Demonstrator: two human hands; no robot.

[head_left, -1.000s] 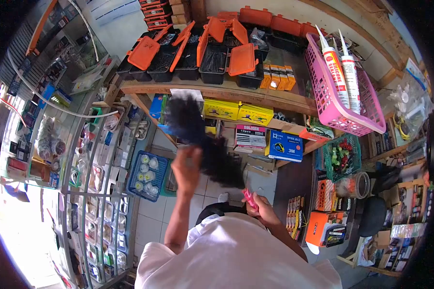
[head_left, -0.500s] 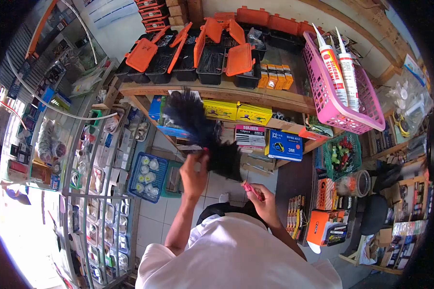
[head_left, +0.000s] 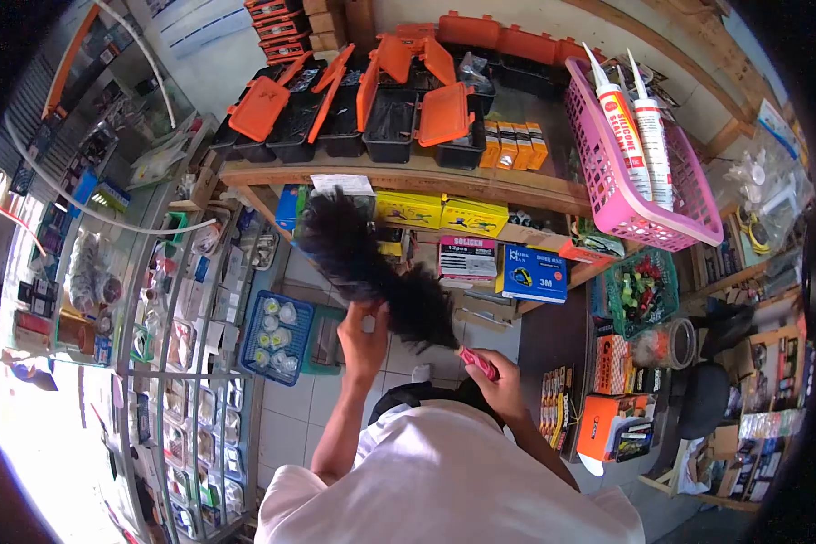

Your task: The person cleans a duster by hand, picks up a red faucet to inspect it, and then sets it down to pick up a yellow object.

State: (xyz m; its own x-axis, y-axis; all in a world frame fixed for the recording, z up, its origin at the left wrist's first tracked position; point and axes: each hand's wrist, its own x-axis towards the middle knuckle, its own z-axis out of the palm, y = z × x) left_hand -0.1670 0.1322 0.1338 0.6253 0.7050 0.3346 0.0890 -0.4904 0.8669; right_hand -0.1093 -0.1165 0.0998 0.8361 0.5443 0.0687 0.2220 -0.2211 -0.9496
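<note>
A feather duster (head_left: 385,276) with long black feathers slants across the space in front of my body. My right hand (head_left: 497,376) is closed around its pinkish-red handle (head_left: 477,363), low and to the right. My left hand (head_left: 364,337) is raised under the middle of the feathers, thumb and fingers bent against them as if pinching some. Its fingertips are partly hidden by the feathers. The feathered tip reaches up toward the front of the wooden shelf (head_left: 508,189).
Black bins with orange lids (head_left: 444,116) line the shelf top, beside a pink basket (head_left: 644,213) holding sealant tubes. Boxes (head_left: 533,272) sit below. A blue basket (head_left: 256,349) stands left, near a glass display rack (head_left: 168,363). A green basket (head_left: 648,317) is at right.
The duster's feathers have settled from a blur into a clearer, curved shape. My left hand has dropped slightly along them; my right hand stays on the handle.
</note>
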